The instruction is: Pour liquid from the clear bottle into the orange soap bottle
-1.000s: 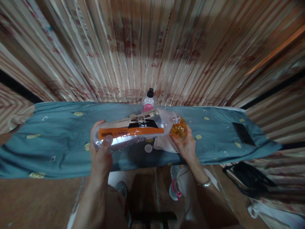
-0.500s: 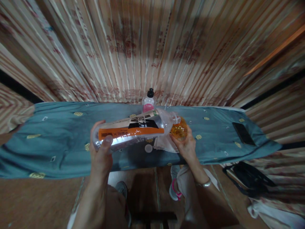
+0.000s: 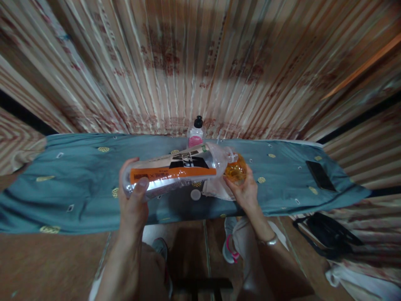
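Observation:
My left hand (image 3: 135, 194) is wrapped round the base of a large clear bottle (image 3: 175, 169) with an orange, silver and black label. The bottle lies nearly level in the air, its open neck pointing right. That neck meets a small rounded container (image 3: 235, 170) of amber colour, which my right hand (image 3: 246, 188) grips from below and the right. A white cap (image 3: 196, 195) rests on the cloth under the bottle. Beside the cap is a pale, thin bag or cloth (image 3: 217, 190), partly hidden. Behind the large bottle stands a clear bottle with a pink label and black top (image 3: 196, 136).
A teal patterned cloth (image 3: 84, 179) covers the long, narrow table. A dark phone (image 3: 320, 175) lies near its right end. Pleated curtains (image 3: 188, 62) hang behind. A black bag (image 3: 328, 234) is on the floor at the right, and a dark stool edge (image 3: 203, 284) shows below.

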The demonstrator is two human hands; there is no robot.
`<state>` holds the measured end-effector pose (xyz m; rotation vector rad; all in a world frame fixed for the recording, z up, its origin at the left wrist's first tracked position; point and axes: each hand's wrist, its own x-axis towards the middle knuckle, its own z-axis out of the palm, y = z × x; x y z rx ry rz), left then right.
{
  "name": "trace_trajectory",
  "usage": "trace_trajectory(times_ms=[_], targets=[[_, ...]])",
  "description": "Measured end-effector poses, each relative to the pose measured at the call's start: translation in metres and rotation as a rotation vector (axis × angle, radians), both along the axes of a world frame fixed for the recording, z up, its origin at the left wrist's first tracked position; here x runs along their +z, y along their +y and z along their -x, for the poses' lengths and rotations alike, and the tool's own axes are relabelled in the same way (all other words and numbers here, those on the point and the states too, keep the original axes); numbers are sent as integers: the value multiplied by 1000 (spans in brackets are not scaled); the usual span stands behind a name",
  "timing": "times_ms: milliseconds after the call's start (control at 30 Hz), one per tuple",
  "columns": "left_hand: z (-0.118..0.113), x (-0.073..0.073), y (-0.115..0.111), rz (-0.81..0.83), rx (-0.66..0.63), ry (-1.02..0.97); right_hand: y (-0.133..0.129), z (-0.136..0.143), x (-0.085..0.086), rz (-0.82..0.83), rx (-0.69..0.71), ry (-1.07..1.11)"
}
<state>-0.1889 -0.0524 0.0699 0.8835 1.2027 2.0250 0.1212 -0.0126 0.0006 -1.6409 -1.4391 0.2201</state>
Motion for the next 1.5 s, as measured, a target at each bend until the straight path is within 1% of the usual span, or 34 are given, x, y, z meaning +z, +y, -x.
trace_trajectory(times_ms=[233,400,600,867,1100,1267,1500], targets=[[3,-3,-2,14,-33,45,-1,1,0,-8,0,6],[1,-3,-1,5,-5,33,-1,1,0,2,6,3],[1,-3,-1,1,-12,48,0,0,-1,-11,7,-23],[2,2,-3,50,-28,43,-1,1,1,-5,-4,-26],[0,1,-2,19,1,43,-2,3,4,22,5,9],[2,1,-2,32,-28,64,-1,3,6,22,10,31],[0,5,-3,39,-14,8,-1,2,6,23,10,13]])
